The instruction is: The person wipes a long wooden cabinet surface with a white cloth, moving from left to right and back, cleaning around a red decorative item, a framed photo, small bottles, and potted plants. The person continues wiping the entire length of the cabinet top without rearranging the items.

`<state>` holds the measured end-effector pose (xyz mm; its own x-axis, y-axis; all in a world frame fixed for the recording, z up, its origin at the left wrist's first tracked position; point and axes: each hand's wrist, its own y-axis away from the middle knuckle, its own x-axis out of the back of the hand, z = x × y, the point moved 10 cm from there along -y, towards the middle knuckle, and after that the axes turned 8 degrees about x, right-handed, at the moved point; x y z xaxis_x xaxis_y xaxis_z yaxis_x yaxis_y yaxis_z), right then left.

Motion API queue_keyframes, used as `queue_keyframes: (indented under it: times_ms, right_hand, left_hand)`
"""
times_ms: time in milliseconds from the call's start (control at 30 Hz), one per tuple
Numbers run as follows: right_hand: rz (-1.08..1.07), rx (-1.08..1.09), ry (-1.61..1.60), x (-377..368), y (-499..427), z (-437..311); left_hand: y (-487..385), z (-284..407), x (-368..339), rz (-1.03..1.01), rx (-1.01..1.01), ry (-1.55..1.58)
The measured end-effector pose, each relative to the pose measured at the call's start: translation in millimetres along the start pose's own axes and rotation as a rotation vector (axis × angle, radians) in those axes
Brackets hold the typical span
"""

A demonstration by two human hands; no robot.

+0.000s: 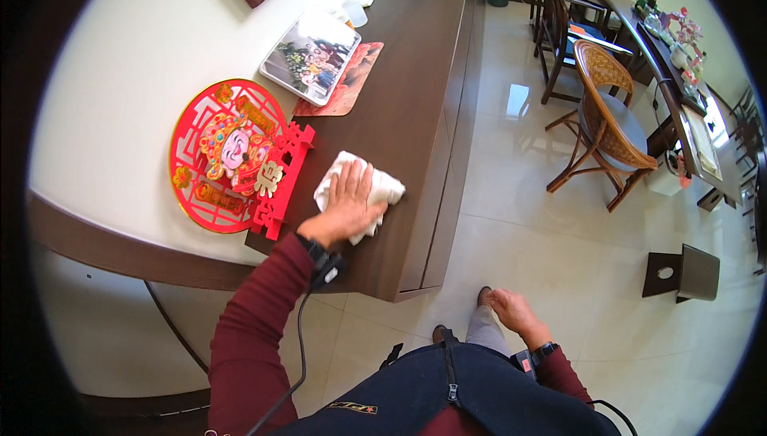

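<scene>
My left hand (347,205) lies flat, palm down, on a folded white cloth (389,187) on top of a dark brown wooden cabinet (413,106). Left of the cloth, a round red and gold decoration with a smiling figure (236,148) leans against the wall on its red base. Beyond it a framed group photo (311,55) leans over a reddish patterned mat (359,82). Low at my right side, over the floor, hangs my right hand (512,310), its fingers curled, with no object visible in it.
A rattan chair (605,118) with a grey cushion stands on the tiled floor at the right, beside a long dark table (671,64) with flowers. Nearer is a small brown stool-like object (698,271). A cable runs from my left wrist.
</scene>
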<state>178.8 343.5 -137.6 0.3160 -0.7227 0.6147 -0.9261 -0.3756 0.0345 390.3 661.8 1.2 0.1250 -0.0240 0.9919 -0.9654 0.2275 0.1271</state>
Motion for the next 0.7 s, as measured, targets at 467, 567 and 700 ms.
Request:
queue_keyframes:
  times_ms: [467, 567, 700]
  right_hand:
    - [0.053, -0.033, -0.043, 20.1, 7.0, 38.2]
    - [0.002, -0.004, -0.028, 18.7, -2.7, 31.1]
    - [-0.051, 0.036, 0.024, 15.4, -17.2, 21.5]
  left_hand:
    - [-179.6, -10.5, 21.8, -0.068, 0.346, 0.02]
    - [-152.9, 0.5, 17.1, -0.04, 0.232, -0.027]
    - [-71.6, 26.9, 11.0, 0.12, -0.039, -0.022]
